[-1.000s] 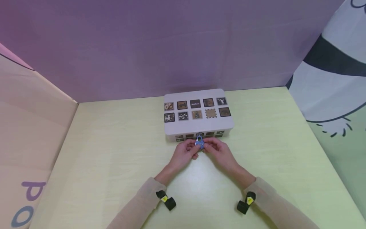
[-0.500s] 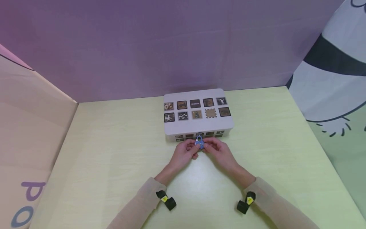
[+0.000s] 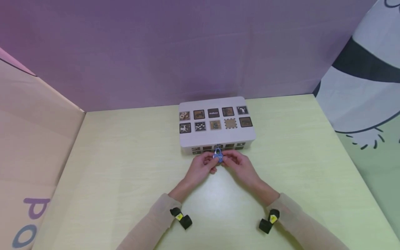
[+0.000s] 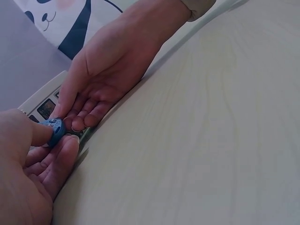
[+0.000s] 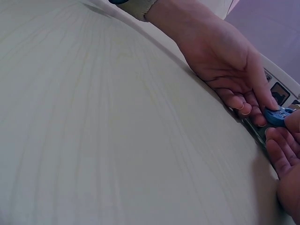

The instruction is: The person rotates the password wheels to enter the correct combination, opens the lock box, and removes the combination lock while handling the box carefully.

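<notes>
A small blue padlock (image 3: pixel 218 157) with a metal shackle is at the middle of the front side of a white box (image 3: pixel 215 137) with square pictures. From the left, my left hand (image 3: pixel 200 169) pinches the padlock between thumb and fingers; my right hand (image 3: pixel 243 168) pinches it from the right. The left wrist view shows the blue padlock (image 4: pixel 55 131) between both hands' fingertips, dials partly covered by the thumbs. In the right wrist view, the padlock (image 5: pixel 277 116) is at the right edge, held by both hands. Whether the shackle is locked, I cannot tell.
The box stands near the back edge of a pale wooden table (image 3: pixel 125 156). A purple cloth wall (image 3: pixel 200 52) rises right behind it, with printed panels at the left and right sides.
</notes>
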`<state>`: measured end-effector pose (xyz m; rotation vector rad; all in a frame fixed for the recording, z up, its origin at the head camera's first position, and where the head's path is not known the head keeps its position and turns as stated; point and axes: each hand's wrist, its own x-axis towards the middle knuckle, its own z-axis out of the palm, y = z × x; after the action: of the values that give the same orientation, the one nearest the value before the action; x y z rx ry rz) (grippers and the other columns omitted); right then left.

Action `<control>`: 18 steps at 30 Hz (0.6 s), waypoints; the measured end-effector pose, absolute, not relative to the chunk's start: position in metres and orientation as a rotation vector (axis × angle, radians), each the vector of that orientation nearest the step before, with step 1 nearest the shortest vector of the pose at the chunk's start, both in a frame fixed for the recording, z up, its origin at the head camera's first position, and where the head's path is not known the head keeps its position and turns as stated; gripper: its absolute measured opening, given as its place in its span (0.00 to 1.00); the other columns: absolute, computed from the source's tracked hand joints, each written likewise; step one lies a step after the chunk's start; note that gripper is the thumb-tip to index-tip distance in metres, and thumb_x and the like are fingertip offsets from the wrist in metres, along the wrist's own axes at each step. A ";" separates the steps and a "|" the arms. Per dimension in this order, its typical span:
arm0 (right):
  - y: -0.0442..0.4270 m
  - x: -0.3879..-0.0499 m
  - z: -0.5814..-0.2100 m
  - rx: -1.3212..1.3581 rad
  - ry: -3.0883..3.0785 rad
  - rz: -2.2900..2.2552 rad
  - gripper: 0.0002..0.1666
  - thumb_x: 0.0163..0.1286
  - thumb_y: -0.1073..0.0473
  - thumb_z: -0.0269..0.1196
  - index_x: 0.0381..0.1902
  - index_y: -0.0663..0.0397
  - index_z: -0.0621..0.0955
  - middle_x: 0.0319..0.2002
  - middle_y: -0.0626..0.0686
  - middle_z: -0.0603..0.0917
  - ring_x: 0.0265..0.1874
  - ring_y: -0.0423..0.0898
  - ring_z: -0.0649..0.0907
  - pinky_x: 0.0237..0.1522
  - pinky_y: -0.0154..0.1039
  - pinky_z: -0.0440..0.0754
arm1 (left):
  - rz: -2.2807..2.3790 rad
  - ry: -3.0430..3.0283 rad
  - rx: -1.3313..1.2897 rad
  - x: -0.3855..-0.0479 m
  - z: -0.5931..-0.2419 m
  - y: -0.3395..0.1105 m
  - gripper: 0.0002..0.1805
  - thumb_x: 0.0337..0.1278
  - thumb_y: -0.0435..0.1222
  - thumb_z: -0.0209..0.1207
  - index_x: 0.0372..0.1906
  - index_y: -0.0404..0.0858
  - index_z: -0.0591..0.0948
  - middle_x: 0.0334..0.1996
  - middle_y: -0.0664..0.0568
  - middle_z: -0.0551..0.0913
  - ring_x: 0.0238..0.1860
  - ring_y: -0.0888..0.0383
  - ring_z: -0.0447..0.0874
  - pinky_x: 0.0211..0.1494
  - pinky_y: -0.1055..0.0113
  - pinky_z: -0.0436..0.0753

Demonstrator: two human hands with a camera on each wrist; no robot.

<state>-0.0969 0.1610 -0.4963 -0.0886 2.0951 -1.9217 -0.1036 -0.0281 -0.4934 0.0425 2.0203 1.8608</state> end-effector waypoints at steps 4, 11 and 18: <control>0.161 -0.097 -0.497 -0.088 2.099 -1.921 0.18 0.77 0.66 0.58 0.61 0.69 0.77 0.54 0.66 0.83 0.48 0.48 0.85 0.55 0.33 0.87 | 1.846 2.016 0.063 -0.104 -0.493 -0.029 0.14 0.74 0.31 0.57 0.57 0.28 0.79 0.41 0.41 0.86 0.32 0.60 0.83 0.40 0.69 0.90; 0.161 -0.097 -0.498 -0.090 2.102 -1.921 0.18 0.77 0.66 0.58 0.61 0.68 0.77 0.54 0.66 0.83 0.49 0.49 0.85 0.55 0.34 0.87 | 1.848 2.005 0.077 -0.103 -0.493 -0.030 0.14 0.74 0.30 0.56 0.59 0.28 0.78 0.43 0.40 0.85 0.33 0.60 0.83 0.41 0.69 0.90; 0.161 -0.096 -0.497 -0.093 2.082 -1.940 0.18 0.78 0.67 0.58 0.61 0.70 0.76 0.56 0.67 0.82 0.50 0.47 0.85 0.57 0.34 0.86 | 1.854 2.015 0.085 -0.104 -0.495 -0.029 0.15 0.73 0.31 0.57 0.58 0.27 0.79 0.42 0.40 0.85 0.32 0.59 0.83 0.40 0.68 0.90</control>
<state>-0.0964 0.1612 -0.4971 -0.0933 2.0824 -1.9400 -0.1038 -0.0294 -0.4952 0.0845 2.0152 1.8536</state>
